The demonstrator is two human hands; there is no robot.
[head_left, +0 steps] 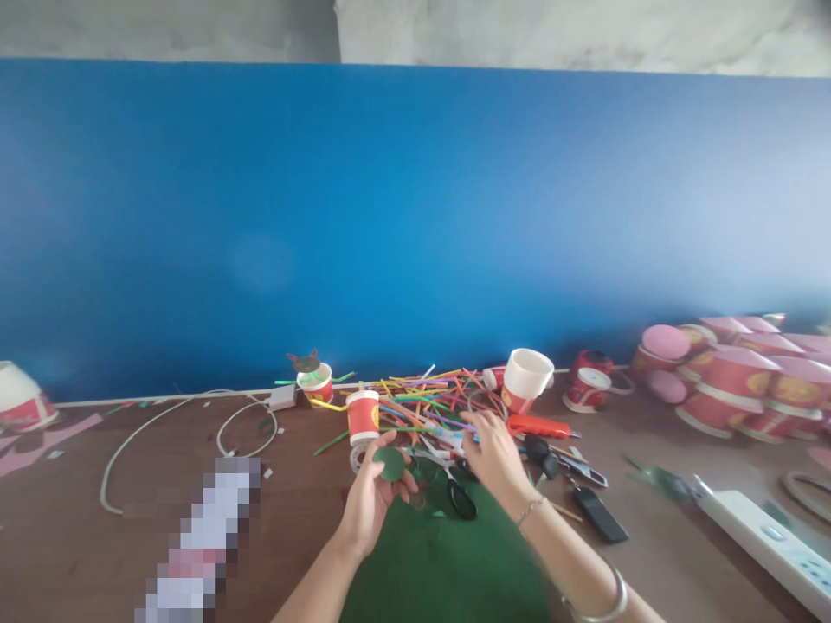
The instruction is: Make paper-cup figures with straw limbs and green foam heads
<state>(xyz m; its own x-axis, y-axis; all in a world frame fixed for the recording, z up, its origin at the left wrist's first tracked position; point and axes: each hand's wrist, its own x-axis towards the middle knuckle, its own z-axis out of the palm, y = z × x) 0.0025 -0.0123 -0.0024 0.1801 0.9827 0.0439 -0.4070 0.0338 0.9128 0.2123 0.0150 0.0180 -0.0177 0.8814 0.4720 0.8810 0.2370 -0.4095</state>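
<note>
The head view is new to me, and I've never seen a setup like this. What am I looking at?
There is no robot here, only a person's two bare hands. The single picture comes from a camera worn on the head, looking forward and down at a brown table before a blue panel. The left hand holds a small green disc. The right hand is over the edge of a pile of coloured straws; whether it grips anything is unclear. Around them lie black-handled scissors, a green sheet, red-and-white paper cups and, far right, a white power strip.
</note>
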